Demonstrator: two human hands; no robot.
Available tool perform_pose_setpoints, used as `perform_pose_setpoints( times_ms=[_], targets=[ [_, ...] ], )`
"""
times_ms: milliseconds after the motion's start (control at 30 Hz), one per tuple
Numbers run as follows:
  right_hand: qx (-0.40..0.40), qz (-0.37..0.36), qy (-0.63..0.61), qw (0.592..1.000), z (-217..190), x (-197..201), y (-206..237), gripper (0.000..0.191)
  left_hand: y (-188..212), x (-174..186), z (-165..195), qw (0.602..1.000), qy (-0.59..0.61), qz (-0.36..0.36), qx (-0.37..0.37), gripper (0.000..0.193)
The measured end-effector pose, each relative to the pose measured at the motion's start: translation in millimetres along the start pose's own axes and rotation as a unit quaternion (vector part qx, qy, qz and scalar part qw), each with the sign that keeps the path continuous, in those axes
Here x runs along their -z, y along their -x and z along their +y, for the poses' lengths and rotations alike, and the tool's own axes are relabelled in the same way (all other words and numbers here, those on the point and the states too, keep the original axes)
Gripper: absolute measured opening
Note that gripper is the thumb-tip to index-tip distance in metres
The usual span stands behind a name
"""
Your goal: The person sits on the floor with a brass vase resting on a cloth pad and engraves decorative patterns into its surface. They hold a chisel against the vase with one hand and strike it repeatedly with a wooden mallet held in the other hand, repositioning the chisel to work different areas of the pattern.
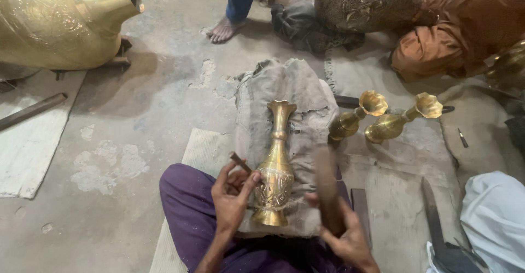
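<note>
Padded block, cloth-covered, mid-floor, w/ brass vase lying on it, mouth away from person. Right hand: fist closed on blurred wooden mallet, raised beside vase. Left hand: fingers pinching small punch against vase body, wrist bent in.

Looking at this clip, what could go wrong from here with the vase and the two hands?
1. The left hand pinches a short punch against the brass vase, fingers close by; the blurred mallet in the right hand might strike them.
2. The vase lies loose on a padded cloth block; a blow may roll it and mar the engraving.
3. Two smaller vases lie nearby and could be knocked.
</note>
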State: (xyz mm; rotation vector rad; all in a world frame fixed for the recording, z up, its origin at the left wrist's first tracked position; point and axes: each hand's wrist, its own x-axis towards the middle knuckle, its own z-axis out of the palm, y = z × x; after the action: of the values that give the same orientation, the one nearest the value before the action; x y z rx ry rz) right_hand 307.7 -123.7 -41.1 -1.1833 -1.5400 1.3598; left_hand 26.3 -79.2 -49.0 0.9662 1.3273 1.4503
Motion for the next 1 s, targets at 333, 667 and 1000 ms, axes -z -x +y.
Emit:
perform_pose_setpoints(
  times_ms=[333,667,1000],
  targets=[
    [0.021,-0.012,-0.176,0.984,33.1,-5.9,-30.6,0.026,-79.2,-13.3,20.4,0.969,0.037,-0.240,0.046,0.054],
    [0.012,0.101,0.220,0.970,-37.3,66.2,-59.6,0.073,-95.2,-24.0,33.3,0.940,-0.066,-0.329,0.065,0.056],
    [0.014,0.051,0.413,0.909,-109.2,85.1,-100.9,0.066,-97.1,-26.4,45.0,0.923,-0.071,-0.373,0.060,0.053]
  ],
)
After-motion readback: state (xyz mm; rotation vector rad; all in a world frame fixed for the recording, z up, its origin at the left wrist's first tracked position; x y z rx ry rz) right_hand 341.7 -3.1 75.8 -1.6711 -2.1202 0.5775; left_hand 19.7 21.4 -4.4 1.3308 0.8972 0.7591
